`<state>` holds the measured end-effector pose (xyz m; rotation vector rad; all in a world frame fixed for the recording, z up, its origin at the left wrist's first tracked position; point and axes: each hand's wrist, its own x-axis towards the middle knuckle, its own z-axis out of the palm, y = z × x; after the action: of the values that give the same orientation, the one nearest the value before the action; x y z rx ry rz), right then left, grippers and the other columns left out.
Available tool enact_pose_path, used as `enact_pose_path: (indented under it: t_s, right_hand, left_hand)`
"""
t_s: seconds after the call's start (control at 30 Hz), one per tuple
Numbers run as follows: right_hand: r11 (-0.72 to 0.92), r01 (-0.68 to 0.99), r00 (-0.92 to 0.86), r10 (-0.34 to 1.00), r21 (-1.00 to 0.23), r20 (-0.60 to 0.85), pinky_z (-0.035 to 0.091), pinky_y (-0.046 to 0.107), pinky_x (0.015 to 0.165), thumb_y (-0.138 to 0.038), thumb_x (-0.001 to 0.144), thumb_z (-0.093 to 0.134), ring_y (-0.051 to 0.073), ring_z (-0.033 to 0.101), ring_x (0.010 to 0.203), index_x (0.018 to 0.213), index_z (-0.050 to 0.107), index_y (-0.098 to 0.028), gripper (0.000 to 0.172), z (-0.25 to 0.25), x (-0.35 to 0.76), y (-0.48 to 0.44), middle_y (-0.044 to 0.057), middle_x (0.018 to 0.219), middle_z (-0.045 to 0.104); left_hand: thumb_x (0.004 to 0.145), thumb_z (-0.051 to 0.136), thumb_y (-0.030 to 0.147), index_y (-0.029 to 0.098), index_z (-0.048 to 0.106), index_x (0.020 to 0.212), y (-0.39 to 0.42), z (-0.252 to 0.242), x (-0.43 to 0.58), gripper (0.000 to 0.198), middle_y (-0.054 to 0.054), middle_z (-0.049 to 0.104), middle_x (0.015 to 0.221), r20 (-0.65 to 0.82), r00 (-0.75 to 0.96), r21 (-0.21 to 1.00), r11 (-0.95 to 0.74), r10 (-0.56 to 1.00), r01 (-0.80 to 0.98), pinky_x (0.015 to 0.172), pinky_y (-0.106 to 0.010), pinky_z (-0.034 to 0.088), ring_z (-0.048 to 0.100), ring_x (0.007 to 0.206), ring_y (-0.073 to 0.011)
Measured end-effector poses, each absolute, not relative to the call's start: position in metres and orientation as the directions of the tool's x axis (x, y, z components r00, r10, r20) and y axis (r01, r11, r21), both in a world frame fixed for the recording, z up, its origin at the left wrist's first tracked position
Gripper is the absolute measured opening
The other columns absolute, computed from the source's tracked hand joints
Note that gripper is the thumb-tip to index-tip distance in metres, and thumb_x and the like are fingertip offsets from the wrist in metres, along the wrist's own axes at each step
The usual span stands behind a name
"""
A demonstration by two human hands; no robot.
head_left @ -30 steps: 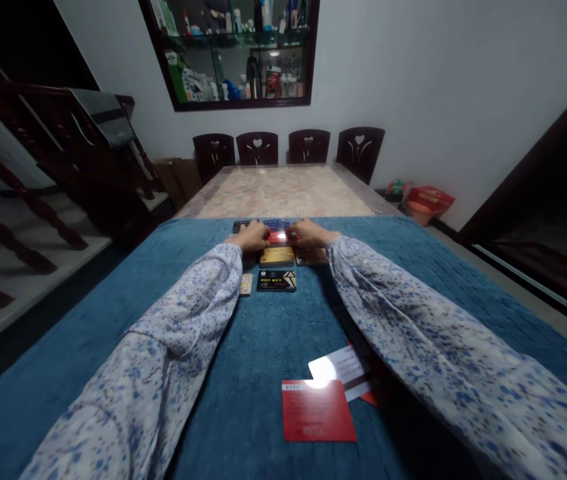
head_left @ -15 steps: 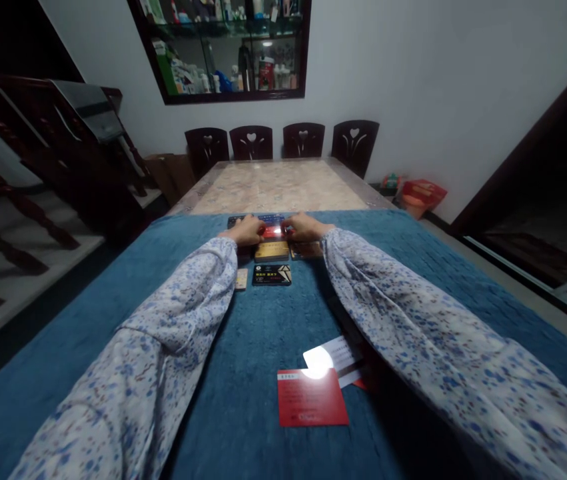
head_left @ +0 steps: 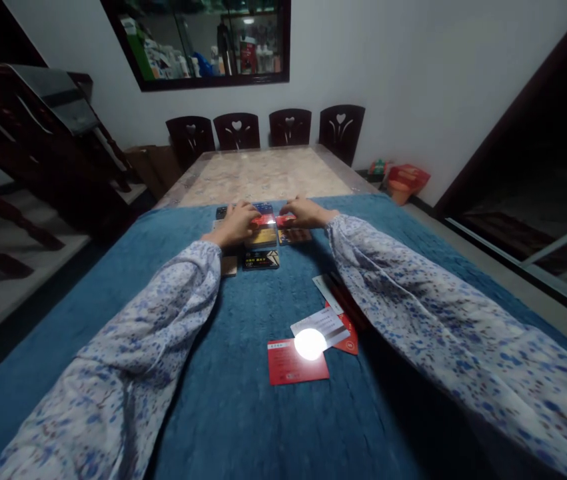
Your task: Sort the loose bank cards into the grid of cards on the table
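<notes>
reaching across blue cloth (head_left: 213, 400), hands (head_left: 238, 221) (head_left: 303, 212) apart at red cards (head_left: 265, 219), grip unclear, dark chairs (head_left: 278, 128) beyond

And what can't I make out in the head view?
In the head view:
Tan card: left end, behind the left sleeve.
Front red card: fine print, too small, partly glare-washed.
Dark item: partly behind the right sleeve.
Left hand: grip, too small to tell.
Wall cabinet: top, cut off by image edge.
</notes>
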<state>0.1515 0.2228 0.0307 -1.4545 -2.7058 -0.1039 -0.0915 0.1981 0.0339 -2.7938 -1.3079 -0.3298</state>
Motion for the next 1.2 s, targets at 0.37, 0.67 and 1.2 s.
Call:
enact_pose_path:
  t_s: [0.37,0.67,1.2]
  right_hand:
    - [0.508,0.860,-0.509,0.856,0.038,0.085,0.042,0.035,0.088,-0.034,0.094,0.062,0.030,0.056,0.117,0.133,0.068,-0.021,0.041,0.038,0.170,0.167,0.013,0.130,0.069]
    - [0.507,0.861,-0.509,0.857,0.050,0.077,0.042,0.037,0.088,-0.029,0.096,0.058,0.032,0.053,0.120,0.134,0.067,-0.017,0.041,0.036,0.183,0.116,0.016,0.134,0.067]
    - [0.445,0.895,-0.446,0.893,0.031,0.057,0.043,0.038,0.090,-0.029,0.098,0.055,0.031,0.053,0.119,0.132,0.067,-0.019,0.038,0.017,0.216,0.058,0.015,0.128,0.069]
  left_hand:
    - [0.088,0.052,0.015,0.020,0.070,0.122,0.133,0.022,-0.070,0.038,-0.013,0.066,0.133,0.247,0.742,0.026,-0.770,0.623,0.638,0.105,-0.057,0.035,0.045,0.131,-0.0340]
    - [0.091,0.050,0.013,0.020,0.063,0.130,0.085,0.009,-0.037,0.042,-0.013,0.062,0.140,0.187,0.827,0.042,-0.845,0.530,0.533,0.108,-0.059,0.035,0.039,0.139,-0.0339]
    - [0.086,0.047,0.008,0.022,0.055,0.140,0.061,0.004,-0.001,0.056,-0.008,0.051,0.155,0.008,0.870,0.118,-0.865,0.492,0.488,0.110,-0.057,0.031,0.031,0.145,-0.0329]
